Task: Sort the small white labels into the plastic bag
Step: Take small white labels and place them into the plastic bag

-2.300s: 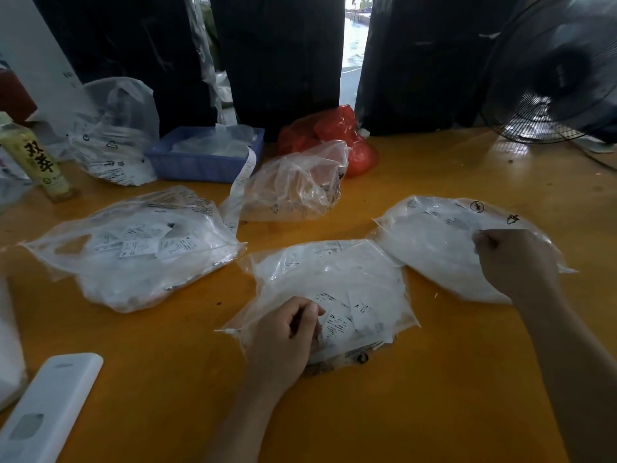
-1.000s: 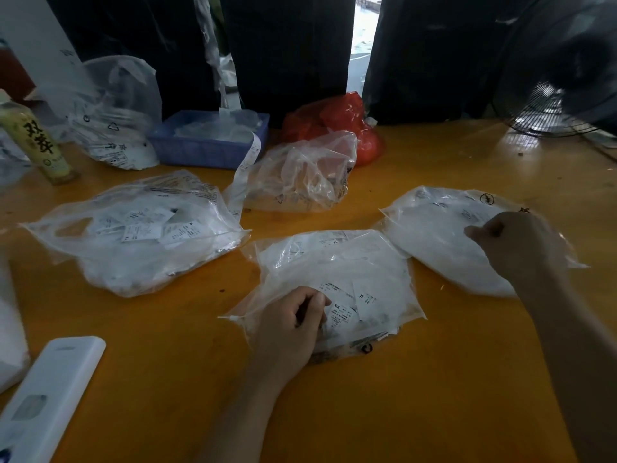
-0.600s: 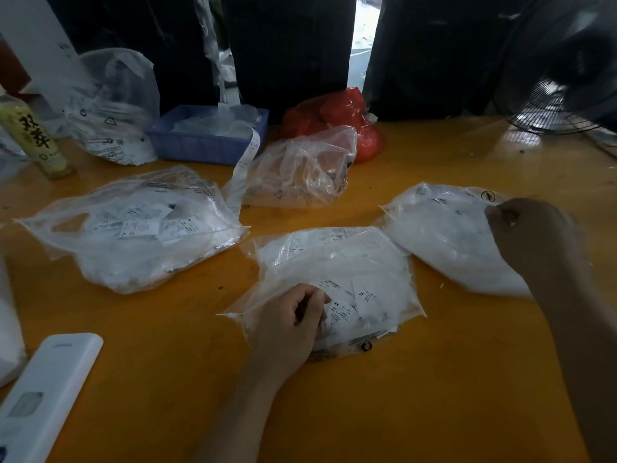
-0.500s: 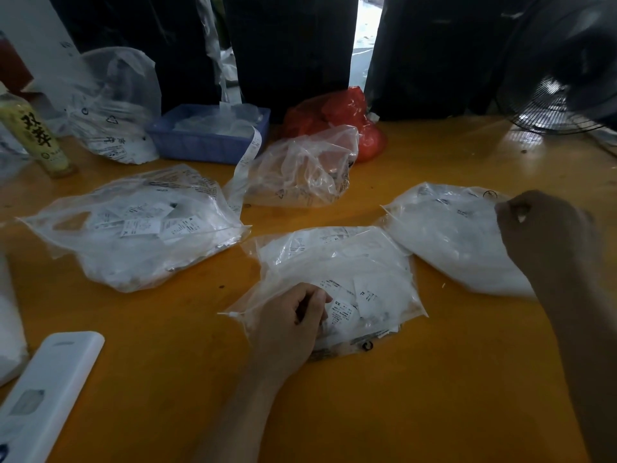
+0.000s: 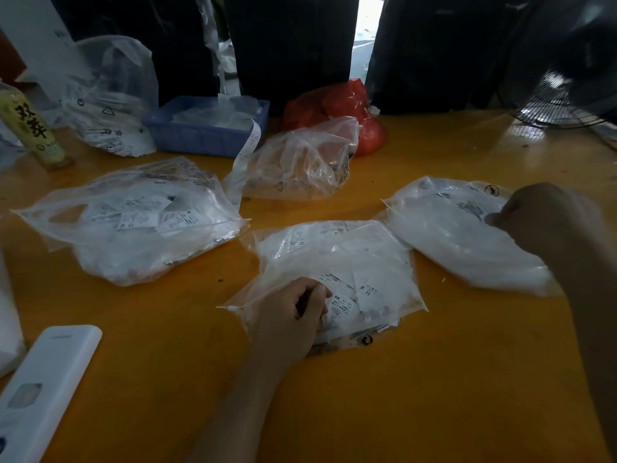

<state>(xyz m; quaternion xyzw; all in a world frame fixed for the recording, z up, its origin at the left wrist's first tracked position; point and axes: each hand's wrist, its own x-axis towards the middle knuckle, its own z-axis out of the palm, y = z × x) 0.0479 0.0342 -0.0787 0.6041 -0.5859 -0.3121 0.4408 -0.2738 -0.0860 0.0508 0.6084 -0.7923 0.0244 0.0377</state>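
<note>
head view: left hand (image 5: 289,317) fingers curl pinching the middle bag (image 5: 337,262); right hand (image 5: 547,218) fingers, blurred, curl over the right bag (image 5: 450,235).

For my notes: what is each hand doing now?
Left hand: grips the middle bag.
Right hand: curled over the right bag; contents cannot be told.

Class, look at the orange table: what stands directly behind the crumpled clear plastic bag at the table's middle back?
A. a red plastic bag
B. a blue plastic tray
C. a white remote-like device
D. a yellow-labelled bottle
A: the red plastic bag shows just behind the crumpled clear plastic bag.
</note>
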